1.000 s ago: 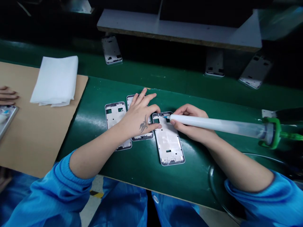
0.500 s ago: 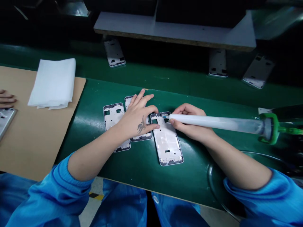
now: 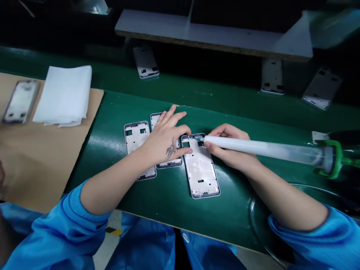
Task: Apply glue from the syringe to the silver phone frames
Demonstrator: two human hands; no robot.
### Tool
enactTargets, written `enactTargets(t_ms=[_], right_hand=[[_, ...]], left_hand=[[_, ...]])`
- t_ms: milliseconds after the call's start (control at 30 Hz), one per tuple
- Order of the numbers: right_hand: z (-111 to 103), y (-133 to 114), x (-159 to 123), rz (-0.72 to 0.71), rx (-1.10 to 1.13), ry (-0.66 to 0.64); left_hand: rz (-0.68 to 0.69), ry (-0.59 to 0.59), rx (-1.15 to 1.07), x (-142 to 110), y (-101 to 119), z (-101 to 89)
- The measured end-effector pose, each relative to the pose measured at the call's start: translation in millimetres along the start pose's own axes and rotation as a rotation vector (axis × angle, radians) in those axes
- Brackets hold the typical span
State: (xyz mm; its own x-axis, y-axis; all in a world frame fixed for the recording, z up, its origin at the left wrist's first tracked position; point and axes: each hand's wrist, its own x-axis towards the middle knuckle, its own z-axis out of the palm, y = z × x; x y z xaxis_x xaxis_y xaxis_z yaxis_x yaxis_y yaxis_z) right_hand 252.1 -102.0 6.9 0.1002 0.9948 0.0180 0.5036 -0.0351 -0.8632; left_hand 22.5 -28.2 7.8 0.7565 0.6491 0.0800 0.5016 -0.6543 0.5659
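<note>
Phone frame under work: the white metal frame [image 3: 201, 170] lies flat on the green bench [image 3: 168, 204], just right of the middle of the picture, its top end away from me.
Syringe: my right hand [image 3: 232, 146] is clasped round the lower barrel of the big white-filled syringe [image 3: 264, 150], which slants out toward the right edge, green cap [image 3: 336, 159] at its back end.
Blue tip: the tip [image 3: 198, 139] is over the frame's upper end, near its right-hand window; I can't tell whether it touches.
Steadying hand: my left hand [image 3: 168, 142] has its fingers fanned, thumb and forefinger parted at the frame's upper left edge, the palm above another frame [image 3: 172, 164]. My two hands are apart.
Neighbours on the bench: that part-covered frame and a third frame [image 3: 137, 138] lie to the left.
Progress: I judge this frame is in the middle of being worked at its top end; how much is laid down is too small to see. Whether the two beside it are finished or waiting, I can't tell.
Top of the picture: three more frames lie near the shelf [image 3: 213, 37], one [image 3: 146, 62] above centre, two at upper right.
Left side: a brown board [image 3: 56, 161] bears a folded white cloth [image 3: 66, 95] and a blurred frame [image 3: 21, 101].
</note>
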Motion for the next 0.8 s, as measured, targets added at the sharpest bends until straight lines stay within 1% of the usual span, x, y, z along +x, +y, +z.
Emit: enactTargets(t_ms=[300,633,800], right_hand=[[0.6,-1.7,0.8,0.011,0.013,-0.006],[3.6,3.7,2.6,0.000,0.031,-0.011],[5.6,2.8,3.9,-0.005,0.021,-0.033]], left_hand=[[0.002,-0.012,0.012,0.1,0.1,-1.9],[0.004,-0.008,0.033,-0.1,-0.6,-3.1],[-0.005,0.008,0.036,-1.3,-1.9,-2.6]])
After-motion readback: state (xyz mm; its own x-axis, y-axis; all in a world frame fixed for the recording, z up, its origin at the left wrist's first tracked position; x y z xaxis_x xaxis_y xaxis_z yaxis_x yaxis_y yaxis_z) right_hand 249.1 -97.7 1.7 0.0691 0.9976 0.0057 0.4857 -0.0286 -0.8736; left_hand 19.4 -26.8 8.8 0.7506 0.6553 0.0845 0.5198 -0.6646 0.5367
